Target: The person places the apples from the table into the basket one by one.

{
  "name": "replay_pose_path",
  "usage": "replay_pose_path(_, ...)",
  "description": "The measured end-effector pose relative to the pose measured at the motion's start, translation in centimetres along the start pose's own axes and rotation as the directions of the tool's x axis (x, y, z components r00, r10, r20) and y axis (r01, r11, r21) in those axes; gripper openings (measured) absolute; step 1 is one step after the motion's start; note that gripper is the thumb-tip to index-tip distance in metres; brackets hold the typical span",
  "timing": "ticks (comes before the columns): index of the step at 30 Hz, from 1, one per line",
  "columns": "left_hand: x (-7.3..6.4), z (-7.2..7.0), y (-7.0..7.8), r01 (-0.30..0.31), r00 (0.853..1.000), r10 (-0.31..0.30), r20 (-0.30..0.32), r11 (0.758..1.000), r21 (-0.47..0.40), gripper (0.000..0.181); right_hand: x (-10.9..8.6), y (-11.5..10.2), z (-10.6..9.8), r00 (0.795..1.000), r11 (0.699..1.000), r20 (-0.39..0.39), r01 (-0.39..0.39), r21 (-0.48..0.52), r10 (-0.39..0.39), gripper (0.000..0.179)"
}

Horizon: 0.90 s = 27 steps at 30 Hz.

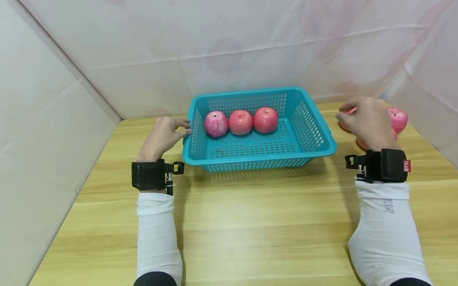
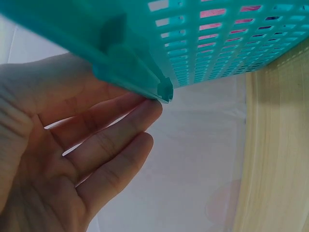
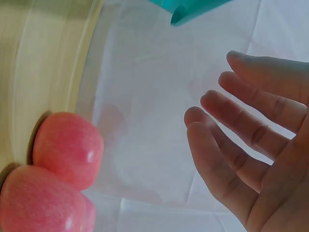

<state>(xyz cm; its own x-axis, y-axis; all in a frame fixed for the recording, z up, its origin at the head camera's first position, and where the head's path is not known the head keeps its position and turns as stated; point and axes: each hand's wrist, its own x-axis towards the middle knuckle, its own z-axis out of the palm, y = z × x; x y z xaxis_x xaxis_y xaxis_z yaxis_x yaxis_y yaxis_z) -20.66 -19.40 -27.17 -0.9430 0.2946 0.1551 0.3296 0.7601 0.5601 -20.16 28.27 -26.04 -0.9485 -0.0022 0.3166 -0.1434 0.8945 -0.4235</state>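
Note:
A turquoise plastic basket (image 1: pixel 257 162) with perforated sides stands toward the back of the table. Three apples sit in a row at its left: a streaky purplish-pink apple (image 1: pixel 216 124), a red apple (image 1: pixel 240 122) and another red apple (image 1: pixel 265 120). At the basket's left rim is my left hand (image 1: pixel 162 135), thumb and index fingertips resting on the edge. Its other fingers show fairly straight in the left wrist view. My right hand (image 1: pixel 370 121) hovers over several loose apples (image 3: pixel 70 150), fingers loosely bent and holding nothing. It partly hides those apples in the head view.
The wooden table (image 1: pixel 264 230) runs up to a pale cloth wall (image 1: pixel 250 51) at the back, with similar panels on the left and right. The loose apples lie close together near the back right corner, to the right of the basket.

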Motion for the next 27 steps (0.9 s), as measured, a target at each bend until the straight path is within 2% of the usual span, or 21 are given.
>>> replay_pose_path(7, -0.4, -0.5, -0.3, 0.033, 0.999, -0.031, 0.025, 0.997, -0.066, 0.030, 0.4, 0.4, -0.3, 0.999, 0.999, 0.017, -0.043, -0.019, 0.043, 0.035)
replay_pose_path(13, -0.4, -0.5, -0.2, 0.021, 1.000, -0.020, 0.018, 0.999, -0.043, 0.029, 0.3, 1.1, -0.4, 0.996, 0.996, -0.007, -0.092, -0.001, 0.092, 0.036)
replay_pose_path(22, 0.0, -0.1, -0.2, 0.011, 1.000, -0.011, 0.003, 0.999, -0.037, 0.029, 0.0, 2.1, -0.8, 0.991, 0.991, -0.043, -0.127, -0.033, 0.125, 0.038)
replay_pose_path(27, 0.2, 0.0, -0.2, -0.015, 1.000, 0.015, -0.007, 1.000, 0.001, 0.028, -0.1, 2.4, -0.8, 0.980, 0.982, -0.071, -0.188, -0.017, 0.186, 0.038)
